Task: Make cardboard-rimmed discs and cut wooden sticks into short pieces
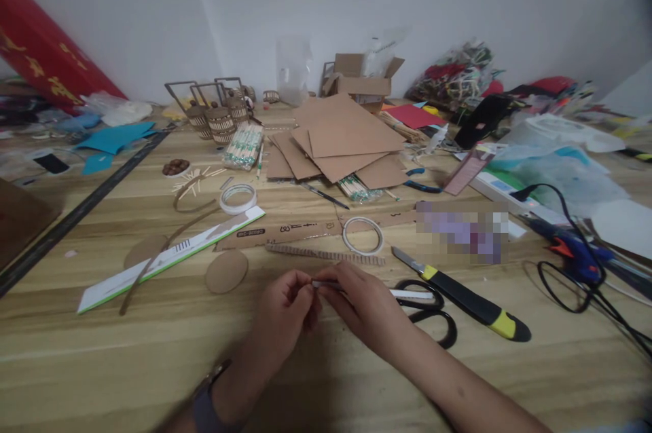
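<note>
My left hand (288, 311) and my right hand (359, 300) meet above the front middle of the table, fingertips pinched on a thin narrow strip (326, 283). The strip's left end shows between the fingertips; a white length (412, 294) emerges to the right of my right hand, over black-handled scissors (445, 328). Just beyond my hands lies a corrugated cardboard strip (326, 254). A cardboard disc (227, 271) is left of my left hand. To the right rests a black and yellow utility knife (468, 300) with its blade out.
Tape rolls (363, 236) (238, 198) lie beyond my hands. A long white ruler-like strip (173, 260) slants at left. Cardboard sheets (346, 134) are stacked at the back middle. A blue glue gun (581, 256) with a looping cable lies at right. Small slatted buckets (221, 124) stand back left.
</note>
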`<action>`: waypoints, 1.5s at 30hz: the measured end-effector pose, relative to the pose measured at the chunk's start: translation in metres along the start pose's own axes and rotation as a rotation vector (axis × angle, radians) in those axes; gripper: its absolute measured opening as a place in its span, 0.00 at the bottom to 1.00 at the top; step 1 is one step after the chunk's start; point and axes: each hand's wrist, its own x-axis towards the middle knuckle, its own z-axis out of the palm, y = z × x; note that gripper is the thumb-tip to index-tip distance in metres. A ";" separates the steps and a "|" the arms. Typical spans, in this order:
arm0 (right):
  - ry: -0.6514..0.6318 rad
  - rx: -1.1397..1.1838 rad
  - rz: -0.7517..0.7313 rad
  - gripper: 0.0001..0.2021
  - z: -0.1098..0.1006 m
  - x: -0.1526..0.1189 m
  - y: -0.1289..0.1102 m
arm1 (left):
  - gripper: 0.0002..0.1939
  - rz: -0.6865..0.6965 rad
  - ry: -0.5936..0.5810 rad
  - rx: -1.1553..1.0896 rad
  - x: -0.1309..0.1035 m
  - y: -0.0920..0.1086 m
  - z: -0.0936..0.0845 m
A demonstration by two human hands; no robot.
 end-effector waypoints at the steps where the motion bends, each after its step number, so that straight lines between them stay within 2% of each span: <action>1: 0.013 0.008 -0.004 0.09 0.000 0.000 0.000 | 0.09 -0.003 -0.011 -0.019 0.000 0.000 0.000; 10: 0.056 0.019 -0.010 0.09 -0.003 0.000 0.004 | 0.13 -0.022 0.004 -0.069 0.000 0.000 -0.001; 20: 0.073 0.032 -0.058 0.09 -0.002 -0.001 0.003 | 0.11 -0.010 0.031 -0.063 0.000 0.001 -0.001; 26: 0.309 -0.187 -0.188 0.07 -0.004 -0.003 -0.004 | 0.10 0.007 0.063 -0.017 0.000 0.000 -0.001; 34: 0.257 -0.172 -0.144 0.09 0.003 -0.004 -0.003 | 0.11 0.083 0.017 0.234 -0.004 -0.007 -0.002; 39: 0.245 -0.194 -0.125 0.07 0.001 -0.004 -0.004 | 0.11 0.255 0.022 0.495 -0.009 -0.005 -0.004; 45: 0.178 -0.152 -0.071 0.05 -0.003 -0.004 -0.006 | 0.10 0.390 0.012 0.678 -0.011 -0.010 -0.006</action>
